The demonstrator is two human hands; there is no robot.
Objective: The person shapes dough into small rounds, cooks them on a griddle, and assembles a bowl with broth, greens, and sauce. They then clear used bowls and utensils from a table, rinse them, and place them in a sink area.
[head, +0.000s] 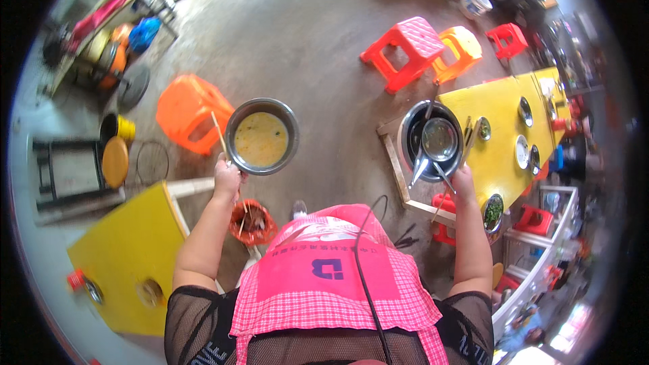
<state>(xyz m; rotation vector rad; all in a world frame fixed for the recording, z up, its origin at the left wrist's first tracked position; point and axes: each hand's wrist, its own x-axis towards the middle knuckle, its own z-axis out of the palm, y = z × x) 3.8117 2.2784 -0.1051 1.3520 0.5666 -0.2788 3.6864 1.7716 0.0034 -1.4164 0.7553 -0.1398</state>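
Note:
My left hand (229, 178) grips a deep stainless steel pot (292, 148) by its near left side. Yellowish soup (261, 138) with dark bits fills part of the pot. Chopsticks (219, 129) rise from the same hand along the pot's outside. On the right, my right hand (463, 186) holds the near edge of a metal basin (405, 124). Stacked in that basin are a metal bowl (439, 139) and several spoons (419, 168). More chopsticks (471, 143) are at my right fingers. How the fingers wrap under either vessel is hidden.
An orange stool (190, 109) stands left of the pot. Below it are a red waste bin (268, 230) and a yellow table (127, 233). Another yellow table (499, 111) carries several dishes, including greens (493, 213). A red stool (413, 43) and yellow stool (464, 50) stand ahead.

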